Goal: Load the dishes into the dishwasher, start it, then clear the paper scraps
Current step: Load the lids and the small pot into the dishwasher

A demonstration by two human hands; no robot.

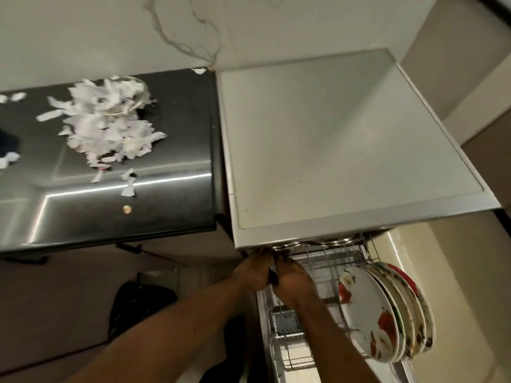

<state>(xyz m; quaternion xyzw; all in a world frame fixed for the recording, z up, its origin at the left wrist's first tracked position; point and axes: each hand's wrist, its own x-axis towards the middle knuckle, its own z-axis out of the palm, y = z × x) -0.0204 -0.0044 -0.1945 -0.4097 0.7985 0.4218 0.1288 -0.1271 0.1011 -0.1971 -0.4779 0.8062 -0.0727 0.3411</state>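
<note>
The dark counter [166, 217] carries paper scraps [107, 125] near its back edge; they look feather-light, probably best scooped together. Left grip [255, 272] and right grip [293, 277] meet at the dishwasher [331, 147], fingers hidden, so their state is unclear.

Paper scraps [107, 120] on counter [171, 211] left of dishwasher [345, 150]; plates [387, 313] in rack [326, 261].

Left hand [255, 273], right hand [294, 281] touching, arms outstretched

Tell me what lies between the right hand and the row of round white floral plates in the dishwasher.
Head view: only bare silver wire rack lies between the right hand and the floral plates.
</note>
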